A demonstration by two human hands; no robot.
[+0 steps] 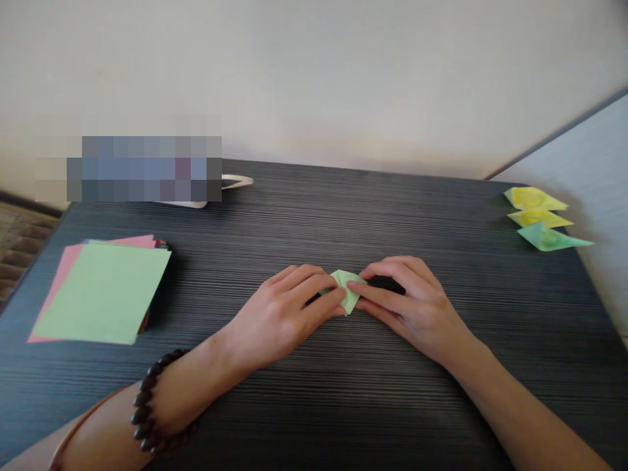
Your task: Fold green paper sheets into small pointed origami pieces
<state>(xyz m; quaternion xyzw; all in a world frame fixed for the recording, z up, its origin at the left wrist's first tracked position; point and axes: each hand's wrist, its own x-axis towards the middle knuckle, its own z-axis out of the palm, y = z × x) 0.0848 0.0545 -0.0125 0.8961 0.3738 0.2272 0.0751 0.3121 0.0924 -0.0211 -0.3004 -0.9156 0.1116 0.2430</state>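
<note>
Between my hands, near the middle of the dark table, is a small folded piece of light green paper (350, 299). My left hand (289, 307) grips its left side, fingers laid over the top. On the right side, my right hand (412, 301) pinches the paper, with the index finger resting on its upper face. Fingertips cover parts of both edges, so the full folded shape is hidden. A dark bead bracelet (152, 399) circles my left wrist.
At the left lies a stack of square paper, a green sheet (103, 294) over a pink one (59, 281). Two yellow folded paper pieces (534, 198) and a green folded one (549, 237) stand at the far right. A blurred-out object (142, 170) is at the back left, before the wall.
</note>
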